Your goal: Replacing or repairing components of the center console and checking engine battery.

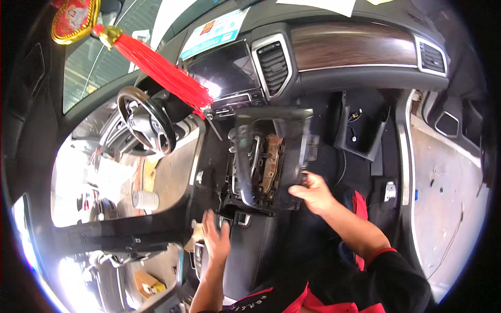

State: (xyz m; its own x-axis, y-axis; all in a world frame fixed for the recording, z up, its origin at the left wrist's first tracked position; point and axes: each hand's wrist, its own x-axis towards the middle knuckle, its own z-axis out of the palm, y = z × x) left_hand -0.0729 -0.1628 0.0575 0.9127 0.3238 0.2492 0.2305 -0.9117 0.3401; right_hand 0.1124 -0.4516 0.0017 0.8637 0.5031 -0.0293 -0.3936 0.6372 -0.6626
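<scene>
- red tassel, far left
- steering wheel, left
- dark screen, far, a printed card just beyond it
- glossy brown trim strip, far right, between two air vents
- white bucket, left
- open cardboard box, near left

Dash card & shirt txt: too sm to read

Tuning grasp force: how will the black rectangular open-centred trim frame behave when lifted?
Black trim frame: probably stiff, its outline looks straight despite blur. Likely light for its size: open centre, right hand alone grips it. May twist or tip, since the grip sits near one lower corner.
</scene>
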